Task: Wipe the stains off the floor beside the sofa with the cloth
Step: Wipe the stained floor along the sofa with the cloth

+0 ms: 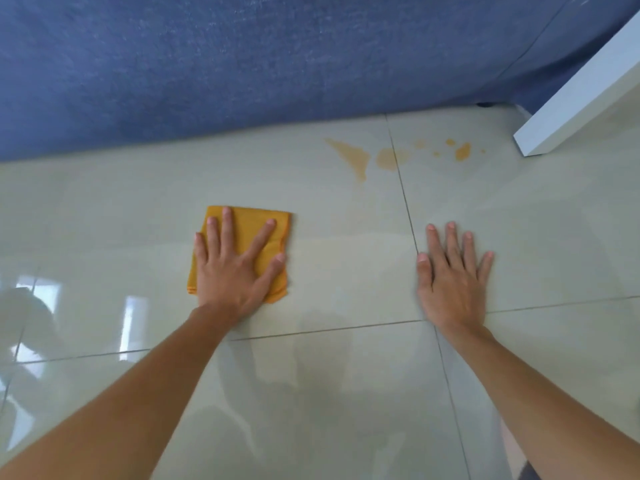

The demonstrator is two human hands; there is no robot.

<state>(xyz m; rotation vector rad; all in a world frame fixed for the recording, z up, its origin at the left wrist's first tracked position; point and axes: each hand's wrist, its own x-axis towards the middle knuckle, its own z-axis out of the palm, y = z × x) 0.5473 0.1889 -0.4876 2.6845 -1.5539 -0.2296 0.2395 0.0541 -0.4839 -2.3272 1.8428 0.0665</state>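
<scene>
Glossy pale tile fills the lower frame, reflecting window light at the lower left, and both bare forearms reach up from the bottom edge across the floor (329,393).

At mid-frame the left hand (235,268) lies palm-down with its fingers spread wide on the folded orange cloth (258,223), pinning it flat to the tile rather than gripping it. To the right of centre the right hand (452,271) rests flat and open on bare tile, holding nothing; it looks like a prop for the body's weight. Its edges are slightly blurred.

Further up, right of centre, the tan stains (356,155) sit untouched: a wedge-shaped streak, a round patch across a grout line, then small drops trailing toward the white furniture leg (568,95) at the upper right. They lie just below the blue sofa (242,64) that spans the top of the frame.

The cloth is well apart from the stains, down and to the left, so the wiping has seemingly not started. To do it well, the cloth would best slide up and right under a flat palm with even pressure, sweeping inward from the outer drops so the liquid gathers instead of smearing, with a clean fold turned out once a face is soaked. The grout line probably needs an extra pass.
</scene>
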